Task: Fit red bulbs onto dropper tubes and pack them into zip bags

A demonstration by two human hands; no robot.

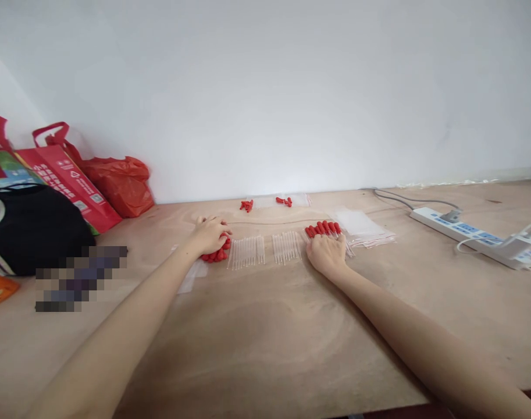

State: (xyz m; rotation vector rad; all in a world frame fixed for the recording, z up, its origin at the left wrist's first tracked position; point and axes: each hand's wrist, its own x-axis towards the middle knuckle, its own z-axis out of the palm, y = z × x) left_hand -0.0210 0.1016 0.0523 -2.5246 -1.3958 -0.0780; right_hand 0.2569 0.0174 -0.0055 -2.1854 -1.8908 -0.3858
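Note:
My left hand rests over a pile of red rubber bulbs, its fingers apart and bent over them. Some bulbs are hidden under the palm. To its right, two rows of thin clear tubes lie side by side, a left row and a right row. My right hand is closed, with curled fingers over a row of droppers with red bulbs. Their clear stems are mostly covered by this hand, and the fingertips are hidden.
Behind are a clear bag and red bulbs. Flat clear bags lie right of my right hand. A white power strip with cables is at the right. Red bags and a black bag stand left.

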